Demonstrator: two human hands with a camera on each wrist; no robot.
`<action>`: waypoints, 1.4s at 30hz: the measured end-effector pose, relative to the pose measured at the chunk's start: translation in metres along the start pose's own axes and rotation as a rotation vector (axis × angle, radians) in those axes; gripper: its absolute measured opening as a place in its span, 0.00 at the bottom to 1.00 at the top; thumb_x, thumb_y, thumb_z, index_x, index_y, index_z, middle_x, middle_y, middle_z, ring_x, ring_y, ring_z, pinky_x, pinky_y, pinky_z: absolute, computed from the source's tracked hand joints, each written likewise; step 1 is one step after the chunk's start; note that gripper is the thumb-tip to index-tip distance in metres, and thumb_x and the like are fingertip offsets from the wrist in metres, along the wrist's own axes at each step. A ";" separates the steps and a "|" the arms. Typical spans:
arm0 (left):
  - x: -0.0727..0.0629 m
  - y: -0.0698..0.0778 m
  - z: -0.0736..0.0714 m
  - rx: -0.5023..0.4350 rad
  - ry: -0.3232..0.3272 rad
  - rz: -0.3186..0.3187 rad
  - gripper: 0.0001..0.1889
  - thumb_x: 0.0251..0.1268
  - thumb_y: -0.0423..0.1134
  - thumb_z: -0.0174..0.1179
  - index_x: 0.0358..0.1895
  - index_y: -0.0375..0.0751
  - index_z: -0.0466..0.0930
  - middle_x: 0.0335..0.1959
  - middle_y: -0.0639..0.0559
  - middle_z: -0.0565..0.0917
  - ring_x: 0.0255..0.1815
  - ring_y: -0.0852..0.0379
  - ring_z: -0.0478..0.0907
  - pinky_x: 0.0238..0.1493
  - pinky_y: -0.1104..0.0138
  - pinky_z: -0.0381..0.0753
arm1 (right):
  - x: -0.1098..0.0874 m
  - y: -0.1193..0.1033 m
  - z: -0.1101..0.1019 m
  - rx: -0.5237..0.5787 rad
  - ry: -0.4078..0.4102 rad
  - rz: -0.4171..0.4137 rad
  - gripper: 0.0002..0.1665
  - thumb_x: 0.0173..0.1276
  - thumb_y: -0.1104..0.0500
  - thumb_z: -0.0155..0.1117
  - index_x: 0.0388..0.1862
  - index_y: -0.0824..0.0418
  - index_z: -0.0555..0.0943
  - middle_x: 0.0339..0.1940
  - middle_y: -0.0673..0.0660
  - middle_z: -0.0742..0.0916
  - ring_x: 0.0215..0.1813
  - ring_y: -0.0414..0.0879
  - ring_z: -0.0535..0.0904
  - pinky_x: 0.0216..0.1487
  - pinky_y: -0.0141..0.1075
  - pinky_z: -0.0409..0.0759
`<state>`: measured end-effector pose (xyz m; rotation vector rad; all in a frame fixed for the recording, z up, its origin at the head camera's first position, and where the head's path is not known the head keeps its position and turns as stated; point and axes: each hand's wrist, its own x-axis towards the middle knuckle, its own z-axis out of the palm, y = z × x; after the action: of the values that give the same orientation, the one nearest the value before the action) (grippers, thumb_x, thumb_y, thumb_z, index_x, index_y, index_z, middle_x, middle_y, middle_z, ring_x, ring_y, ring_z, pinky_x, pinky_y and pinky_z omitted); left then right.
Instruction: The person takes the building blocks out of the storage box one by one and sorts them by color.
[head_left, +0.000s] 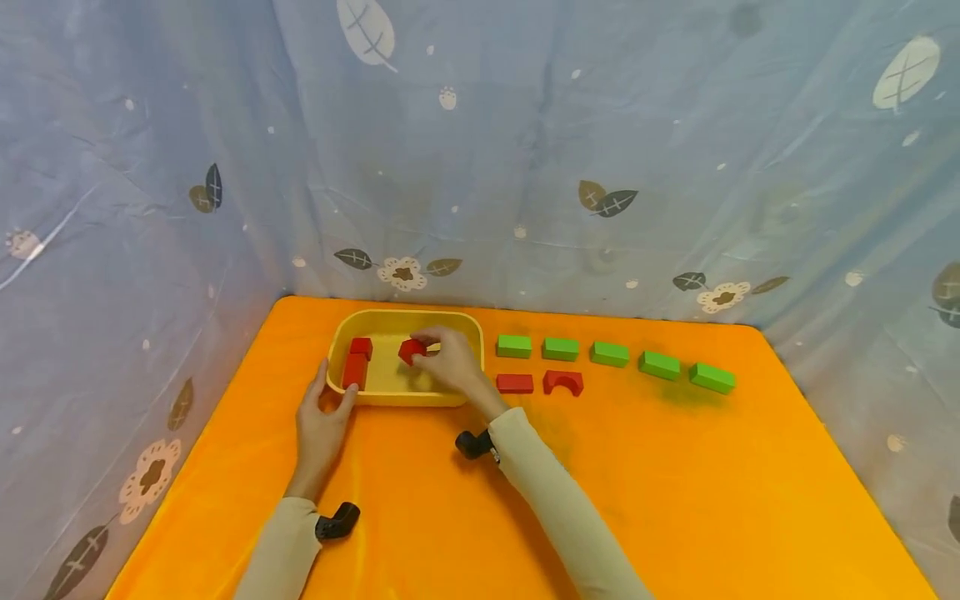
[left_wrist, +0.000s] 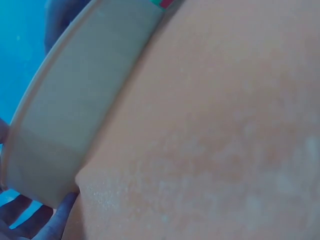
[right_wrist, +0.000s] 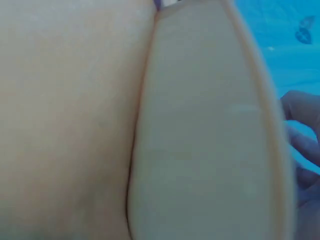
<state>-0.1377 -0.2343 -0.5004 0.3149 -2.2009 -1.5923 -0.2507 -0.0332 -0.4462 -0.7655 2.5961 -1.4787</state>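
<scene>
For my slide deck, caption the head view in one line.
Right hand pinches a red block over a yellow tray, left hand at its corner, five green blocks in a row alongside.

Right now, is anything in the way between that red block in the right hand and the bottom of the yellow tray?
Nothing visible stands between the red block in the right hand and the bare bottom of the yellow tray. Two other red blocks lie aside, at the tray's left end.
</scene>
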 end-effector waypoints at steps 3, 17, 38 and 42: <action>-0.001 -0.001 0.000 -0.001 0.003 -0.018 0.38 0.69 0.45 0.62 0.77 0.45 0.55 0.76 0.47 0.59 0.76 0.50 0.54 0.75 0.53 0.56 | -0.010 0.003 -0.013 0.069 -0.003 -0.065 0.20 0.61 0.66 0.71 0.53 0.67 0.84 0.47 0.60 0.86 0.49 0.50 0.82 0.47 0.32 0.84; -0.001 0.000 0.004 -0.003 0.004 0.005 0.38 0.68 0.41 0.63 0.77 0.43 0.55 0.76 0.45 0.59 0.76 0.49 0.55 0.74 0.53 0.57 | -0.064 0.029 -0.072 0.172 0.097 -0.097 0.20 0.61 0.69 0.71 0.53 0.70 0.83 0.50 0.64 0.86 0.50 0.57 0.83 0.58 0.50 0.80; -0.009 -0.002 0.001 0.001 0.015 0.001 0.38 0.69 0.44 0.62 0.77 0.43 0.54 0.75 0.46 0.61 0.75 0.50 0.57 0.73 0.54 0.60 | -0.146 0.082 -0.169 0.164 0.314 0.001 0.23 0.60 0.76 0.67 0.55 0.79 0.78 0.54 0.74 0.81 0.56 0.68 0.77 0.59 0.56 0.76; -0.009 0.001 0.003 -0.015 0.003 0.008 0.39 0.68 0.43 0.62 0.78 0.45 0.53 0.75 0.45 0.61 0.75 0.49 0.58 0.72 0.54 0.61 | -0.157 0.115 -0.183 0.137 0.369 0.018 0.23 0.59 0.76 0.68 0.56 0.77 0.79 0.55 0.73 0.82 0.56 0.66 0.79 0.57 0.48 0.78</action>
<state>-0.1312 -0.2278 -0.5022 0.3029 -2.1844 -1.6021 -0.2108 0.2296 -0.4715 -0.4917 2.6962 -1.9303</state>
